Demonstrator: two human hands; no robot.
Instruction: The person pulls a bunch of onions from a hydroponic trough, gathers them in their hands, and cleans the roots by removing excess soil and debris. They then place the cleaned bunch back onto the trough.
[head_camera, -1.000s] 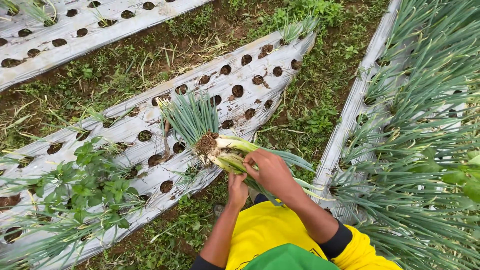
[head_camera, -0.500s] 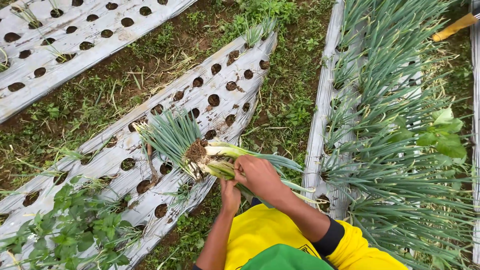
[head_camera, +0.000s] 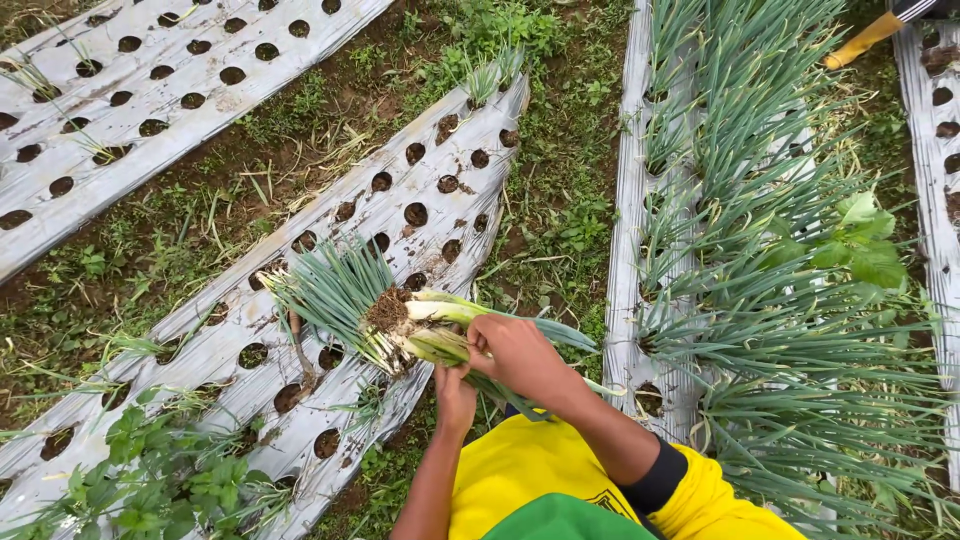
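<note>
Muddy-rooted green onion bunch (head_camera: 420, 325) sat gripped by both the left hand (head_camera: 455, 392) and right hand (head_camera: 515, 352); fingers clamped, so stalks could've snapped or slipped.

We stood outdoors in flat daylight among raised beds sheeted in silvery plastic mulch (head_camera: 200, 60) punched with round planting holes (head_camera: 415, 213). Weedy soil furrows (head_camera: 250, 150) ran between them, and the right-hand bed (head_camera: 625, 200) carried dense green onion plants (head_camera: 770, 300).
</note>
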